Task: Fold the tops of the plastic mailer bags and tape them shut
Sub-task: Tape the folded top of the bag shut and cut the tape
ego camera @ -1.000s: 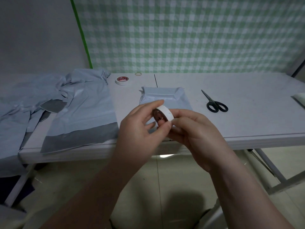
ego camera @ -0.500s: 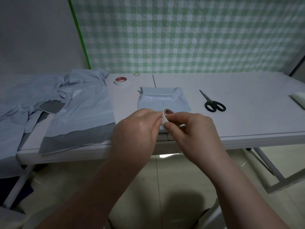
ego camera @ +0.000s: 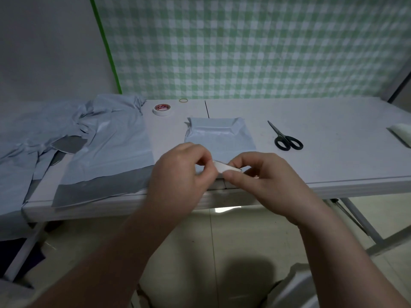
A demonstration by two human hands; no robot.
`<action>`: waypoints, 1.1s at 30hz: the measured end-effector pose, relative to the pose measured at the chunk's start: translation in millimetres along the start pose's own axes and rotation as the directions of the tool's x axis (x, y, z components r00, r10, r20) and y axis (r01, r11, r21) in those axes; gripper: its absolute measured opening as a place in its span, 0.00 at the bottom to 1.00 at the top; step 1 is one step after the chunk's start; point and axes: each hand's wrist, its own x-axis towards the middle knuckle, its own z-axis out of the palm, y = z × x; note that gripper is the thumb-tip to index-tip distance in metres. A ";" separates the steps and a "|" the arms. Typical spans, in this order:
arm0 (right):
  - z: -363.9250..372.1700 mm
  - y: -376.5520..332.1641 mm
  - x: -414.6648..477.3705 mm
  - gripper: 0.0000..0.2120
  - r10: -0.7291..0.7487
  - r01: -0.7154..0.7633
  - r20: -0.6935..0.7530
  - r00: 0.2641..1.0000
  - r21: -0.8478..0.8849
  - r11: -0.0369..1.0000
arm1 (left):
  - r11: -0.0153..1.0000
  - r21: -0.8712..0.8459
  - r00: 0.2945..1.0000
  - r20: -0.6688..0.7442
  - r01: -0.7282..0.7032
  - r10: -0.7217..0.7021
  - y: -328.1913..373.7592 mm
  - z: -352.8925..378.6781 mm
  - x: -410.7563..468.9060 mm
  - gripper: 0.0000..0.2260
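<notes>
A small white tape roll (ego camera: 224, 167) is pinched between my left hand (ego camera: 180, 174) and my right hand (ego camera: 264, 178), just above the table's front edge. Only the roll's white outer band shows; fingers hide the rest. Behind the hands lies a grey mailer bag (ego camera: 219, 136) with its top folded over at the far end. Flat grey mailer bags (ego camera: 106, 152) with dark adhesive strips are spread on the left of the white table (ego camera: 333, 156).
A second tape roll (ego camera: 162, 109) with a red core label lies at the back. Black scissors (ego camera: 285, 138) lie right of the folded bag. A rubber band (ego camera: 183, 100) sits near the checked wall cloth. A white object (ego camera: 401, 134) lies at the right edge.
Both hands have lowered the tape roll from in front of the bag toward the table's front edge. The roll has turned, so its red core no longer shows.
</notes>
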 end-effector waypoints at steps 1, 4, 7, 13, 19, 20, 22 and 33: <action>-2.5 2.2 0.9 0.07 -0.011 0.009 0.031 0.999 0.057 0.998 | 0.995 -0.077 0.998 0.020 0.063 -0.062 1.9 -1.7 1.3 0.07; -3.6 2.7 1.5 0.12 -0.062 0.043 0.078 0.995 0.223 0.974 | 0.950 -0.234 0.977 0.094 0.207 -0.190 8.1 -5.1 3.7 0.09; -5.0 1.2 8.5 0.14 -0.065 0.060 0.011 0.998 0.275 0.960 | 0.884 -0.360 0.953 0.155 0.298 -0.258 9.5 -7.7 7.6 0.12; -8.5 -11.1 26.4 0.18 -0.086 0.098 -0.074 0.994 0.179 0.979 | 0.571 -0.648 0.861 0.322 0.504 -0.394 10.7 -17.0 29.1 0.12; -10.3 -30.6 46.0 0.16 -0.018 0.015 0.001 1.000 0.546 0.838 | 0.358 -0.721 0.799 0.472 0.593 -0.373 5.9 -23.5 58.8 0.09; -10.5 -33.2 47.8 0.16 -0.008 -0.005 0.019 1.000 0.599 0.801 | 0.391 -0.709 0.806 0.464 0.587 -0.368 5.4 -23.6 62.0 0.10; -10.9 -37.8 51.4 0.14 0.009 -0.035 0.041 0.999 0.668 0.743 | 0.467 -0.672 0.818 0.454 0.575 -0.353 2.5 -24.1 67.5 0.10; -22.4 -21.4 85.7 0.17 0.030 -0.025 -0.165 0.986 0.030 0.999 | 0.838 -0.333 0.894 0.276 0.433 -0.353 -30.0 -27.5 82.7 0.12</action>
